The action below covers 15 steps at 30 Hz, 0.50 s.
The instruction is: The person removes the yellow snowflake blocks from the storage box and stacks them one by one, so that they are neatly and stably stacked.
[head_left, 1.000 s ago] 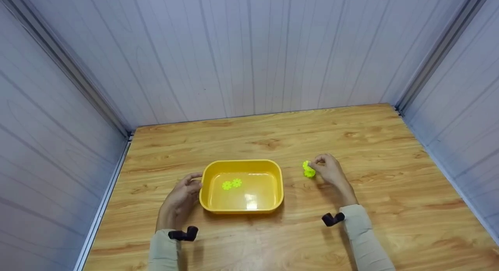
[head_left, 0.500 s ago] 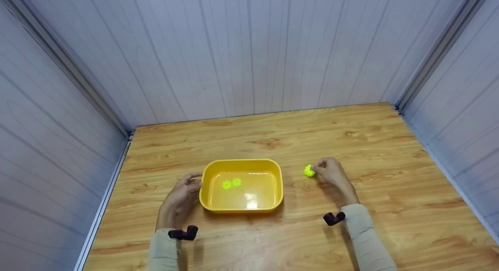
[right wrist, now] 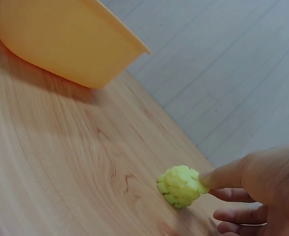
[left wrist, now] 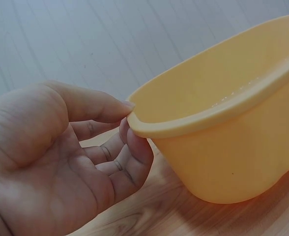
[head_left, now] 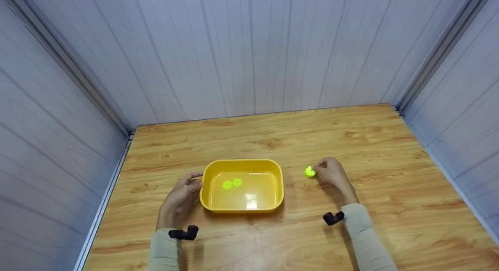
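Observation:
A yellow plastic basin [head_left: 241,209] sits on the wooden table, and my left hand [head_left: 180,195] pinches its left rim between thumb and fingers. In the left wrist view the thumb [left wrist: 98,104] lies on top of the rim, with curled fingers below it. Two flat yellow-green flower-shaped pieces [head_left: 232,183] lie side by side on the basin floor. To the right of the basin, my right hand [head_left: 331,172] pinches a small rounded cluster of yellow-green flower-shaped pieces [right wrist: 181,186] between thumb and index finger, close over the table. The fingertips hide the cluster's near side.
Pale panel walls [head_left: 249,60] stand behind the table [head_left: 269,140] and along both sides. A black wrist-camera mount [head_left: 184,233] juts from the left sleeve, and a similar mount [head_left: 333,218] from the right one.
A second ago one flower-shaped piece stood out above the others at my right fingertips; now they form one compact cluster. The right hand has shifted slightly downward. Left hand and basin stay put.

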{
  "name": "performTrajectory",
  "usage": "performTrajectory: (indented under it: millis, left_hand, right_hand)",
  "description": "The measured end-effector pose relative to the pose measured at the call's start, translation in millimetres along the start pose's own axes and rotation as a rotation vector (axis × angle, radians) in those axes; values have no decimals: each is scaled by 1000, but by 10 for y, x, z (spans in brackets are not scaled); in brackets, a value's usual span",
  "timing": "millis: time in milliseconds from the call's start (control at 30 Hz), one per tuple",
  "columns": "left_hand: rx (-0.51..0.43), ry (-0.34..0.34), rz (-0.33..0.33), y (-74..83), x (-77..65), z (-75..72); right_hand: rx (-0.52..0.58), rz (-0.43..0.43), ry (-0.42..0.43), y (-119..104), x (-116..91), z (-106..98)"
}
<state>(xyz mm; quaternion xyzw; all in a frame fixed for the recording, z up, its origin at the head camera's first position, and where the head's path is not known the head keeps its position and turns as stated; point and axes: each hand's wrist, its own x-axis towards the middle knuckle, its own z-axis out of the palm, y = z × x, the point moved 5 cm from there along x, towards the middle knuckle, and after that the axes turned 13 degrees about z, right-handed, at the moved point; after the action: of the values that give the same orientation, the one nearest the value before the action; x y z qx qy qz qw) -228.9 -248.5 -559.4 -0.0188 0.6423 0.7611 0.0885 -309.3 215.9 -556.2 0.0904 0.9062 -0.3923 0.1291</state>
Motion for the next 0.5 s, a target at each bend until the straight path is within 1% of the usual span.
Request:
performTrajectory:
  millis: [167, 300, 433, 500]
  left_hand:
    - [-5, 11, -6, -7, -3, 3]
    - [-7, 15, -10, -10, -7, 7]
    - [-9, 27, -14, -13, -10, 11]
    - [-10, 28, -12, -13, -9, 12]
  right_hand:
    - [10, -19, 9, -15, -3, 9]
    - [1, -25, 37, -27, -5, 4]
    - [-2, -3, 47, -63, -24, -4]
    - [1, -8, 41, -103, -38, -6]
